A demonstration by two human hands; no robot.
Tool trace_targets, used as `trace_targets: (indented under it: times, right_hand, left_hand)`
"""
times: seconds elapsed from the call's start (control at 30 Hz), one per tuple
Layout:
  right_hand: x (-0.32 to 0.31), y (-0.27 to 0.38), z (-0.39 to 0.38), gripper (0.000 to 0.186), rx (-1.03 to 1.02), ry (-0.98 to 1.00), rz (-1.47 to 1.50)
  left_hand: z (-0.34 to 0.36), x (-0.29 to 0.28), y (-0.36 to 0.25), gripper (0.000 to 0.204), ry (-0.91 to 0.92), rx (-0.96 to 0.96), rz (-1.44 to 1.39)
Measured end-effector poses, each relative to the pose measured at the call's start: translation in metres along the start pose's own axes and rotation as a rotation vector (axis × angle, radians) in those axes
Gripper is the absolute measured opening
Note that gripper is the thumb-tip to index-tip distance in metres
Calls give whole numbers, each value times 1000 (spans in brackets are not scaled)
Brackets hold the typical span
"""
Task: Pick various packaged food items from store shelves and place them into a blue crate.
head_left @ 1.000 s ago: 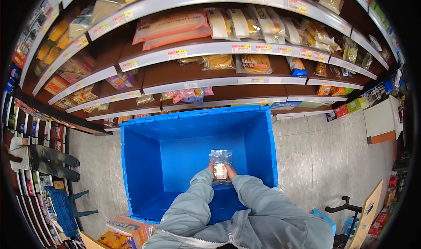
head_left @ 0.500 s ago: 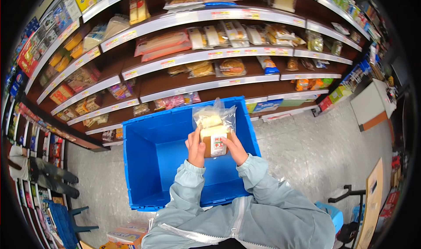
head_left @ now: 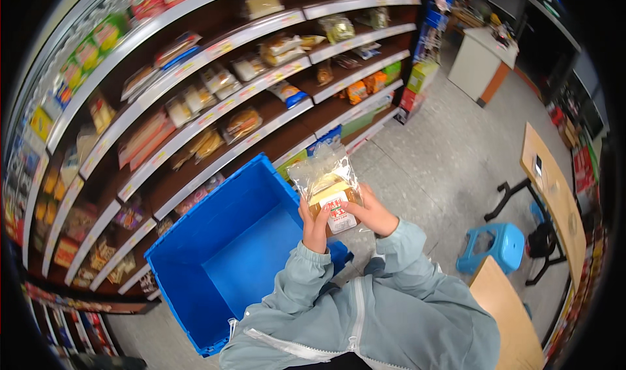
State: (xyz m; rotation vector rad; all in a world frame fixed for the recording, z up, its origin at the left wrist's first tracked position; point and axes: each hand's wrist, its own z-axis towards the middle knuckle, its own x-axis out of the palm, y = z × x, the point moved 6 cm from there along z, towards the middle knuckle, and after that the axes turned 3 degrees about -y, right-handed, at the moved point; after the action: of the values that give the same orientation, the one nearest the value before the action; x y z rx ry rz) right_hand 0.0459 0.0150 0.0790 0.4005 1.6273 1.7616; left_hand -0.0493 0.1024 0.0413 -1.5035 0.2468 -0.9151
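Observation:
Between my two hands is a clear plastic bag of sliced bread (head_left: 330, 186) with a white label on its front. My left hand (head_left: 314, 228) grips its left side, thumb on the front. From the right, my right hand (head_left: 377, 212) holds the other side, its thumb lying across the label. The bag's loose clear top stands up past the bread. Below and to the left of the bread is a large blue plastic crate (head_left: 225, 239), and the part of its inside that shows has nothing in it. My forearms hide part of its right side.
Beyond the crate runs a store shelf (head_left: 215, 116) with packaged breads and snacks. On the right are a blue plastic stool (head_left: 492, 247), a wooden-topped table (head_left: 554, 200) with a phone, and another wooden tabletop (head_left: 505, 318). A white counter (head_left: 481, 63) stands farther back on grey floor tiles.
My view has swung to the right, so the crate and shelf now sit farther left and tilted. The bread, still in both hands, has gone from over the crate to beyond its right edge.

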Motion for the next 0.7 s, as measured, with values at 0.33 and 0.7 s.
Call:
trace_targets:
  times: [0.33,0.7]
  right_hand:
    - [-141,-39,-28,51,5,-138,-61]
    - [-332,-94,-34,40,-27,-227,134]
  left_hand:
    - [-1,137,66,54,200,-177,-60]
    - [9,314,155,61,336,-176,148]
